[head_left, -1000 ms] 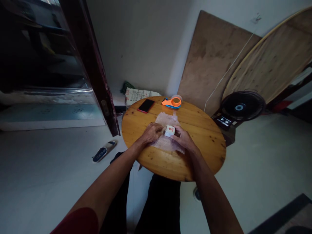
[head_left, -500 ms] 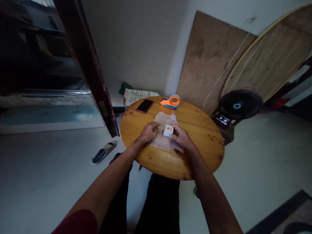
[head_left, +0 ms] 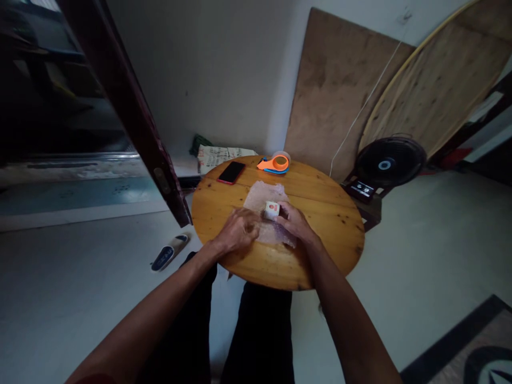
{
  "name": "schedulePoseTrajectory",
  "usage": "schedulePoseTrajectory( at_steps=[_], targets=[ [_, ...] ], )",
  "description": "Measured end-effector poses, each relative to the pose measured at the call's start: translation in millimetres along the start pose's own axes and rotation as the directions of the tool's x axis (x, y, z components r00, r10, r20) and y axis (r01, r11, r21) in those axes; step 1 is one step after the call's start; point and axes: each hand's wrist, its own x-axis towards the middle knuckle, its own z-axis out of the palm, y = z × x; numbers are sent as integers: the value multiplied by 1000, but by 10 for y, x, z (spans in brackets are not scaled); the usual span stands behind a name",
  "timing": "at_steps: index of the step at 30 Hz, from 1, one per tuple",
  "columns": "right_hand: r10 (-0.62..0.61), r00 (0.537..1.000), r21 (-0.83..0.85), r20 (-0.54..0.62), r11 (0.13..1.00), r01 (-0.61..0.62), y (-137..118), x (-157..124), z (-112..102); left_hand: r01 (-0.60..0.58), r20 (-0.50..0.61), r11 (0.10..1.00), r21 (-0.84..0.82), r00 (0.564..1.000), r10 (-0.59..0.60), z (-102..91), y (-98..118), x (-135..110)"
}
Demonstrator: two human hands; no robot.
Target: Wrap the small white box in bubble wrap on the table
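A small white box (head_left: 272,210) with a red print stands on a sheet of bubble wrap (head_left: 262,194), which lies on the round wooden table (head_left: 328,234). My right hand (head_left: 295,220) grips the box from its right side, thumb and fingers bent about it. At the left edge of the sheet, my left hand (head_left: 239,230) is closed, its fingers curled on the bubble wrap and slightly blurred. Part of the wrap is hidden under both hands.
Toward the back of the table lie a phone (head_left: 231,173) and an orange tape dispenser (head_left: 276,163). A black fan (head_left: 384,165) stands right of the table, with a lit screen (head_left: 362,189) below it. A slipper (head_left: 163,258) lies on the floor at left.
My left hand has shifted down and left, and its fingers have curled more at the sheet's left edge. My right hand stays at the box. The whole view has shifted slightly.
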Motion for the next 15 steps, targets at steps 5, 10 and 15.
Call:
schedulePoseTrajectory(
  at_steps=[5,10,15],
  targets=[
    [-7,1000,-5,-8,1000,7,-20,2,13,-101,172,973,209,983,65,-97,305,-168],
    [-4,999,-48,-35,999,3,-30,10,24,-143,263,923,357,964,48,-16,336,-138],
    [16,1000,-78,-25,997,-18,-101,-6,0,-219,321,880,422,943,80,29,352,-135]
  ],
)
